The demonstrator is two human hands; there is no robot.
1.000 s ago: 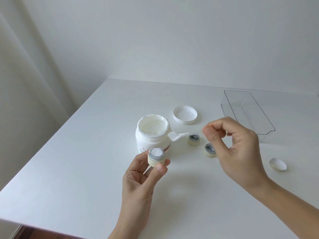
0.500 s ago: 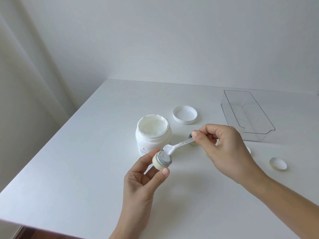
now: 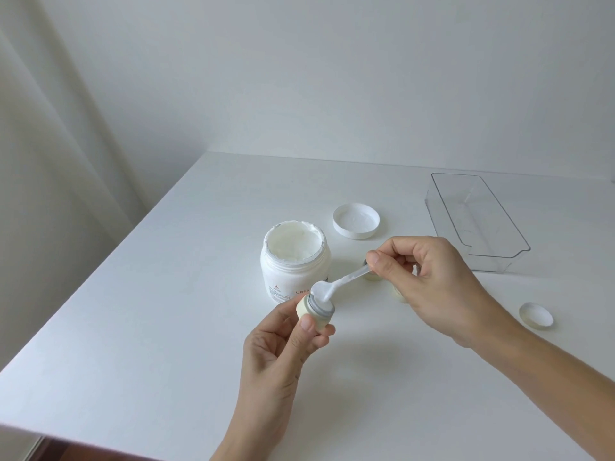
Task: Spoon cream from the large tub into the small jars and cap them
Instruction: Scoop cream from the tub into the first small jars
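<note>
- Tilting toward the spoon, the small cream-coloured jar with the grey threaded neck (image 3: 316, 311) sits pinched between thumb and fingers of the left hand (image 3: 279, 354), lifted clear of the white table (image 3: 133, 327).
- Right at that jar's mouth lies the bowl of the small white plastic spoon (image 3: 332, 287), smeared with cream and touching the rim; the right hand (image 3: 429, 284) pinches the far end of its handle between thumb and fingertips.
- Just behind the left-hand grip stands the large white plastic tub of cream (image 3: 294, 257), open, cream crusted round its lip.
- Beyond the spoon hand lies the tub's round white lid (image 3: 356, 220), upturned; under that hand two more small jars peek out, mostly hidden.
- Off to the outer side of the right wrist lies one small round cap (image 3: 536, 315), with the clear plastic tray (image 3: 479, 221) further back.
- Risk, as I judge it: the jar is leaning, so a hard scrape could push cream over the lower edge onto the threads, and the cap then won't seat cleanly.
- Another: the pinch on the jar is light; pressing down with the spoon might roll it out of the fingers.
</note>
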